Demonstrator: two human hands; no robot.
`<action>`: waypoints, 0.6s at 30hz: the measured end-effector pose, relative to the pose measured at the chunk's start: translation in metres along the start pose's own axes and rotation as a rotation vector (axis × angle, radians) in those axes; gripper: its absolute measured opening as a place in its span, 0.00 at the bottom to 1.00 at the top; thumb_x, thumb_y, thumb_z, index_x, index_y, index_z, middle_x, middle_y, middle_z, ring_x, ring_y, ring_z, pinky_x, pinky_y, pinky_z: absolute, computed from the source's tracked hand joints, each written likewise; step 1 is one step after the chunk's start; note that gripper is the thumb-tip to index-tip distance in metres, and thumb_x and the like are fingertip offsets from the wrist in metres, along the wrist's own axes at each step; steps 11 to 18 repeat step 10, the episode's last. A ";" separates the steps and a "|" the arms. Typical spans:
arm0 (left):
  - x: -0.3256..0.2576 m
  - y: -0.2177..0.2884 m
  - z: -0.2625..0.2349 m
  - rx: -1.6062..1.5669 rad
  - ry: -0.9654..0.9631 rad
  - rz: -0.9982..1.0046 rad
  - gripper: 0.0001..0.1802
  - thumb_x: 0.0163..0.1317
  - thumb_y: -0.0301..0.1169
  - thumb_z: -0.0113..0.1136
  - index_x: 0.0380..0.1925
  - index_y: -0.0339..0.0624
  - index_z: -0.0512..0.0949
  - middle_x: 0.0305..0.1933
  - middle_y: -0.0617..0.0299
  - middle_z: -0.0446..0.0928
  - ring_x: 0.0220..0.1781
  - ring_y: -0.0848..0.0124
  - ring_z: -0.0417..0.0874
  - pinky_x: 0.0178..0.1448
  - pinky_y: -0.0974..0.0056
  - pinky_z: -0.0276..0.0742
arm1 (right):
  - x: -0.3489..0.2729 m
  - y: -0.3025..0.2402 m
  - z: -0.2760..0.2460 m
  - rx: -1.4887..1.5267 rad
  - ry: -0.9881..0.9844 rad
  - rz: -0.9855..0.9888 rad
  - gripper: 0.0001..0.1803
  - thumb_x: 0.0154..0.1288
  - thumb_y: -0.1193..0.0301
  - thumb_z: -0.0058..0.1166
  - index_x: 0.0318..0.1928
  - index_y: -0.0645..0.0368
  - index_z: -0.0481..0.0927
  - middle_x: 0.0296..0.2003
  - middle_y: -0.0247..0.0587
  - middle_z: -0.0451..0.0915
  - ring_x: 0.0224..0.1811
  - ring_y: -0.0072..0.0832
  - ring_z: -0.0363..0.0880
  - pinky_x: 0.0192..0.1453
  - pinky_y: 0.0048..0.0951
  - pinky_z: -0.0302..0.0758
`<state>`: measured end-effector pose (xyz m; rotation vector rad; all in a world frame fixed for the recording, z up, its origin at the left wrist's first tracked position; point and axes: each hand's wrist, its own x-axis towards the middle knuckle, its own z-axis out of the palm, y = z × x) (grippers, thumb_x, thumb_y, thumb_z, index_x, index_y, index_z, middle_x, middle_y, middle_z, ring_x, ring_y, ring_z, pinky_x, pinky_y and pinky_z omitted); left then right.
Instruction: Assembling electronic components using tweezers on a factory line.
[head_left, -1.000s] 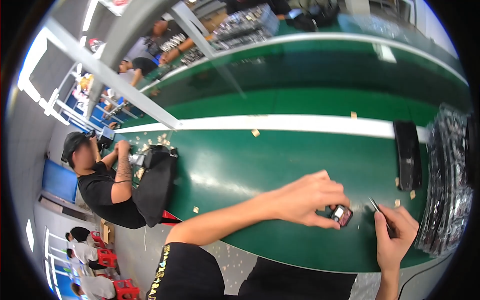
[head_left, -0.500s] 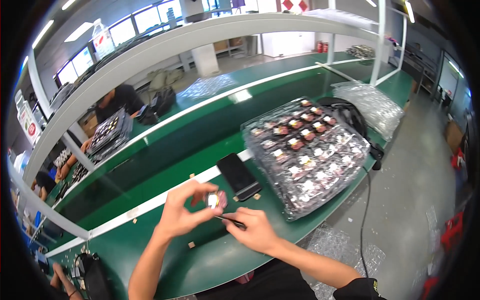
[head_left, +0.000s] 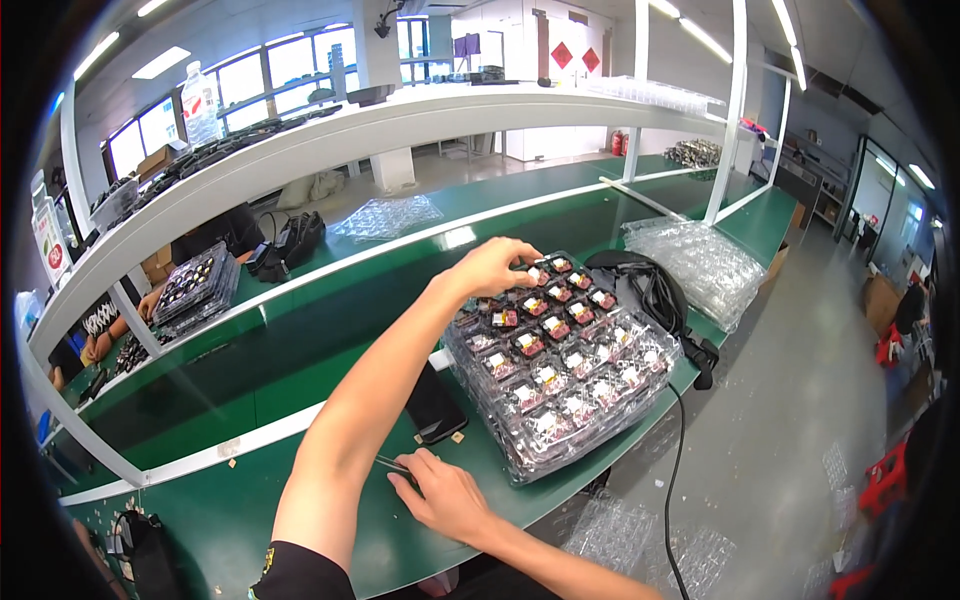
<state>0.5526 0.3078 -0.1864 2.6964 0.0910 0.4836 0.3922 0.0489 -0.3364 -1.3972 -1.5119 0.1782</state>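
Observation:
My left hand (head_left: 495,268) reaches to the far left corner of a stacked clear plastic tray (head_left: 500,425). Its fingers are pinched on a small electronic part (head_left: 537,278), dark and reddish with a white patch, at one of the tray's pockets. Rows of similar parts fill other pockets. Low over the green bench, my right hand (head_left: 447,497) is closed around tweezers (head_left: 392,464); their thin tips point left and most of the handle is hidden. A black phone (head_left: 437,405) lies between the tray and my left forearm.
A black bag (head_left: 640,280) lies behind the tray, with clear empty trays (head_left: 695,265) beyond it. A black cable (head_left: 677,480) hangs at the bench's right edge. Small tan scraps lie near the phone. Across the bench, a person's arm (head_left: 150,302) is beside another stacked tray (head_left: 198,285).
My left hand has carried the small part from in front of me to the tray's far corner. My right hand, still with the tweezers, has moved down and left. The view has shifted.

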 end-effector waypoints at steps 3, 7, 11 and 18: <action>-0.018 -0.021 0.005 -0.054 0.072 0.019 0.31 0.75 0.39 0.73 0.75 0.43 0.80 0.71 0.48 0.86 0.69 0.55 0.87 0.73 0.49 0.82 | 0.000 -0.004 0.006 0.013 -0.023 0.004 0.15 0.77 0.65 0.70 0.50 0.64 0.84 0.41 0.49 0.86 0.38 0.53 0.89 0.40 0.49 0.84; -0.062 0.000 -0.019 -0.159 0.149 0.013 0.31 0.78 0.38 0.69 0.78 0.45 0.76 0.72 0.50 0.86 0.68 0.57 0.87 0.69 0.51 0.84 | 0.002 -0.004 -0.004 -0.012 0.021 0.075 0.16 0.76 0.66 0.71 0.38 0.60 0.76 0.32 0.46 0.81 0.31 0.50 0.86 0.33 0.47 0.79; -0.141 0.007 -0.043 -0.250 0.236 -0.077 0.30 0.80 0.38 0.67 0.78 0.45 0.76 0.75 0.52 0.84 0.69 0.59 0.87 0.70 0.53 0.83 | 0.011 0.000 -0.007 -0.136 0.128 0.010 0.16 0.76 0.65 0.71 0.38 0.58 0.75 0.31 0.48 0.81 0.30 0.47 0.87 0.32 0.45 0.79; -0.141 0.007 -0.043 -0.250 0.236 -0.077 0.30 0.80 0.38 0.67 0.78 0.45 0.76 0.75 0.52 0.84 0.69 0.59 0.87 0.70 0.53 0.83 | 0.011 0.000 -0.007 -0.136 0.128 0.010 0.16 0.76 0.65 0.71 0.38 0.58 0.75 0.31 0.48 0.81 0.30 0.47 0.87 0.32 0.45 0.79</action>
